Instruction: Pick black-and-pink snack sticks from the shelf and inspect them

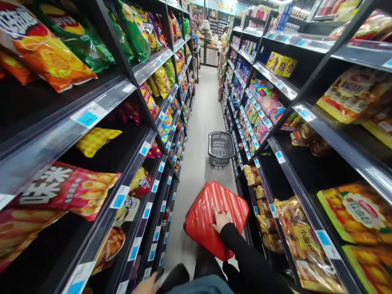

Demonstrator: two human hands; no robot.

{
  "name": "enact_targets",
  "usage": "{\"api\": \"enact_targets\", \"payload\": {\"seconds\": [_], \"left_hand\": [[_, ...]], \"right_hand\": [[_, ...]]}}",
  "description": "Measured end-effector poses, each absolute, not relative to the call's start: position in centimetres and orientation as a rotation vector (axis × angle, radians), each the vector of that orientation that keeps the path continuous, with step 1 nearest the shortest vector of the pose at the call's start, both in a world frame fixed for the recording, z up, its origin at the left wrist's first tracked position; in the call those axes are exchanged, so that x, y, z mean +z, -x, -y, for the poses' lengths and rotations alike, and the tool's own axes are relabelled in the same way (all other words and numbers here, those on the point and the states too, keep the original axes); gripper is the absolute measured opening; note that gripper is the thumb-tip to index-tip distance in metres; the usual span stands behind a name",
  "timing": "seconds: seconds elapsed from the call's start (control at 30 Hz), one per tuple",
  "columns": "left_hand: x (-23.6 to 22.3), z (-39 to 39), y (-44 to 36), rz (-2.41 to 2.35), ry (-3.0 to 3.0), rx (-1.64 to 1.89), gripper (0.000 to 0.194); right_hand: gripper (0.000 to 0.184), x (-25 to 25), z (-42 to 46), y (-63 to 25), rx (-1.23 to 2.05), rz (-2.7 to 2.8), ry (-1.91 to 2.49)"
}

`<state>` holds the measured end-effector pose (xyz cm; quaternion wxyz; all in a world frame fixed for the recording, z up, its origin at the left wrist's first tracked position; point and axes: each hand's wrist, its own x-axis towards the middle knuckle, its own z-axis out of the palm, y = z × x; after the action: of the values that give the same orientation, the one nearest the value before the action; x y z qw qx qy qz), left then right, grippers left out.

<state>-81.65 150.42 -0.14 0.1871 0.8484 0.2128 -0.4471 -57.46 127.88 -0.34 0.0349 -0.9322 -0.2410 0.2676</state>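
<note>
Below me in the aisle is a red, glossy, ribbed case shaped like a small suitcase, tilted near my legs. My right hand, in a black sleeve, lies on its upper face with the fingers spread. Whether its underside touches the floor is hidden. At the bottom edge my left hand shows only in part, close to the left shelf. Its fingers look closed by a small dark thing that I cannot make out.
A grey shopping basket stands on the floor ahead, by the right shelves. Snack shelves line both sides of the narrow aisle, with crisp bags on the left and bread packs on the right. A counter stands at the far end.
</note>
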Motion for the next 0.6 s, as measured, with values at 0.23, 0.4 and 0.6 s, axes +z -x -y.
{"api": "enact_targets", "payload": {"seconds": [0.23,0.4,0.6], "left_hand": [[2.2,-152.8,70.4,-0.605,-2.351,-1.169,0.044],[1.6,-155.9,65.9,-0.627,-2.300,-1.191,0.042],[0.3,-163.0,61.2,-0.689,-2.309,-1.212,0.038]], "right_hand": [[0.087,-1.6,-131.1,49.4,1.056,0.974,2.774],[0.086,-3.1,-134.0,44.6,1.160,0.933,2.742],[0.094,-4.8,-139.6,40.4,1.217,0.699,2.758]]}}
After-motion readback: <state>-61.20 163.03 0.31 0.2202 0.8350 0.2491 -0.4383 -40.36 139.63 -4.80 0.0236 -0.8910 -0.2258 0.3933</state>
